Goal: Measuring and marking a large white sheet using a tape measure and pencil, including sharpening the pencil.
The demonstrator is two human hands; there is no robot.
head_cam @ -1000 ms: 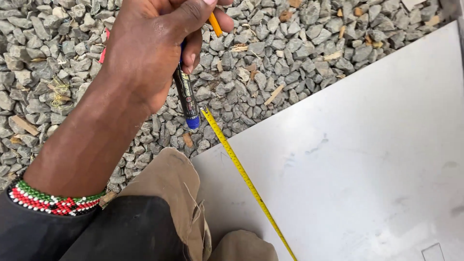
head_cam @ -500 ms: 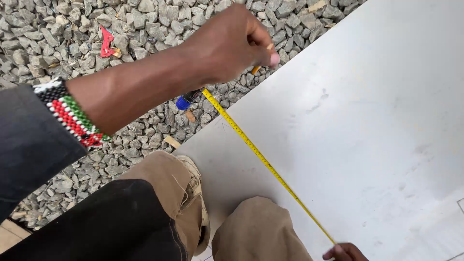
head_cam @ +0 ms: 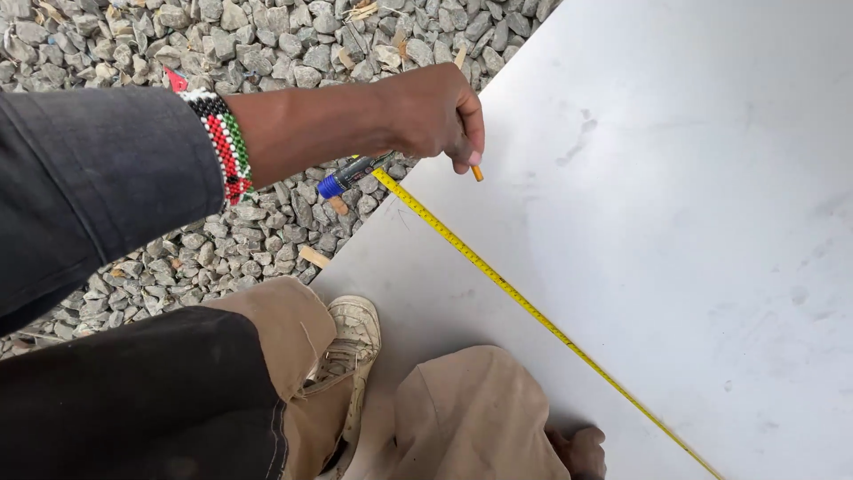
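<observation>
Reaching across from the left of the head view, the left hand (head_cam: 435, 111) is closed around an orange pencil (head_cam: 476, 172), whose tip points down at the edge of a large flat pale grey sheet (head_cam: 675, 222). Under the same hand a marker with a blue cap (head_cam: 342, 180) sticks out toward the grey gravel ground (head_cam: 267, 53); whether the hand grips it as well, I cannot tell. A yellow measuring tape (head_cam: 524, 307) starts just below that hand at the sheet's corner edge and runs diagonally across the sheet toward the lower right. The wrist carries a beaded bracelet in red, green, white and black (head_cam: 224, 142) next to a dark grey sleeve (head_cam: 98, 187). At the bottom edge the right hand (head_cam: 582, 449) shows only in part beside a knee in tan trousers (head_cam: 475, 413), resting on the sheet near the tape; its grip is hidden. A worn beige shoe (head_cam: 351, 342) stands on the sheet's near edge
</observation>
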